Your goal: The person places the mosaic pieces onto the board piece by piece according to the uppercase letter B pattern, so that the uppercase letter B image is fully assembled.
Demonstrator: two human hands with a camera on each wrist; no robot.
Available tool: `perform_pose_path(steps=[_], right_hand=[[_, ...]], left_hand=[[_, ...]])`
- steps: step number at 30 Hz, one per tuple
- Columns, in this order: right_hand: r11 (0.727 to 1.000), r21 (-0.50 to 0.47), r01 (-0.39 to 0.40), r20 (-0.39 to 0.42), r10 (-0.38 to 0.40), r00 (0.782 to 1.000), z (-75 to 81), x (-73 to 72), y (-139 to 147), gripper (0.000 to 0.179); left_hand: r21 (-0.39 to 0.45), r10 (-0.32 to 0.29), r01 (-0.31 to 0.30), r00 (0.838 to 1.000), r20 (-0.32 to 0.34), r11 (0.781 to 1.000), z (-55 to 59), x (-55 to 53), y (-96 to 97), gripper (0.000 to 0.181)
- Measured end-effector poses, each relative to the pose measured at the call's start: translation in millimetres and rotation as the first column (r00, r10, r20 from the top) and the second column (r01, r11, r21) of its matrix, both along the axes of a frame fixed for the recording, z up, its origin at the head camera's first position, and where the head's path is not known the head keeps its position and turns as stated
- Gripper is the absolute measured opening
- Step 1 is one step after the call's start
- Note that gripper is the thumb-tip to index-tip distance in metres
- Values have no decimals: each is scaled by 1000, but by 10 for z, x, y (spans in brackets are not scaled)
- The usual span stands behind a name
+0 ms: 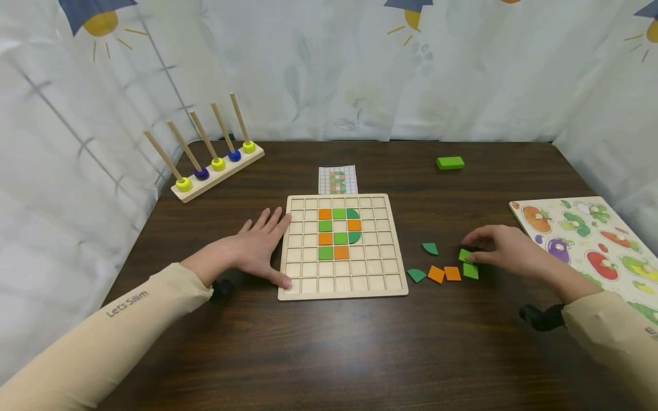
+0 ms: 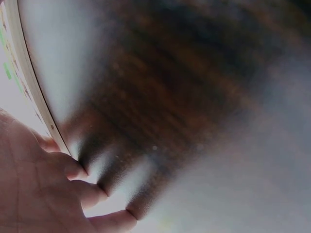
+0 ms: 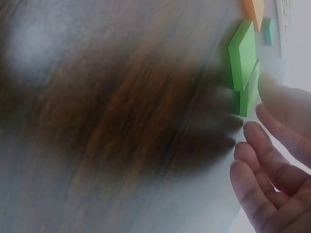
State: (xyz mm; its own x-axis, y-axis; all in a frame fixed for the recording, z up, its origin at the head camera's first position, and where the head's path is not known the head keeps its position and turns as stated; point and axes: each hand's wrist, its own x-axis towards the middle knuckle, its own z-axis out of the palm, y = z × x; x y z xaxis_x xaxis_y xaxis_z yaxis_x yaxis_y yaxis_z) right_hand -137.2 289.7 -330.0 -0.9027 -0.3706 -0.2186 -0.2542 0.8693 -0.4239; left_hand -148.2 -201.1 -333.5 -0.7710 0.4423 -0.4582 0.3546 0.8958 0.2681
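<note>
My left hand lies spread with its fingers straight along the left edge of a wooden grid board, thumb over the lower left corner. Orange squares, light green squares and dark green rounded pieces sit in the board's cells. To the right, my right hand reaches over a light green square tile, thumb at the tile and fingers slightly curved around it. In the right wrist view the tile still rests on the table beside another green square tile, with thumb and forefinger apart.
Two orange squares and two dark green quarter-circles lie beside the board. A printed pattern card touches its top edge. Around stand a peg stand with rings, a green block and a vegetable puzzle board.
</note>
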Motion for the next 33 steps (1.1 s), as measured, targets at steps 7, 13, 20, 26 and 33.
perform_pose_path(steps=[7, 13, 20, 26, 33], right_hand=[[1000, 7, -3, 17, 3, 1000, -7, -20, -15, 32], [999, -19, -36, 10, 36, 999, 8, -59, -197, 38], [996, -21, -88, 30, 88, 996, -10, -168, -562, 36], [996, -9, -92, 42, 92, 995, -28, -206, -683, 22], [993, 2, -119, -4, 119, 993, 10, -215, -645, 15]], left_hand=[[0, -1, 1, 1000, 1, 1000, 6, -14, 2, 143], [-3, -2, 2, 1000, 6, 1000, 24, -12, -7, 145], [5, 4, -4, 1000, 18, 1000, 11, 4, -4, 145], [-2, -3, 3, 1000, 10, 1000, 0, 10, 1, 144], [-11, -6, 6, 1000, 8, 1000, 14, -10, 15, 143]])
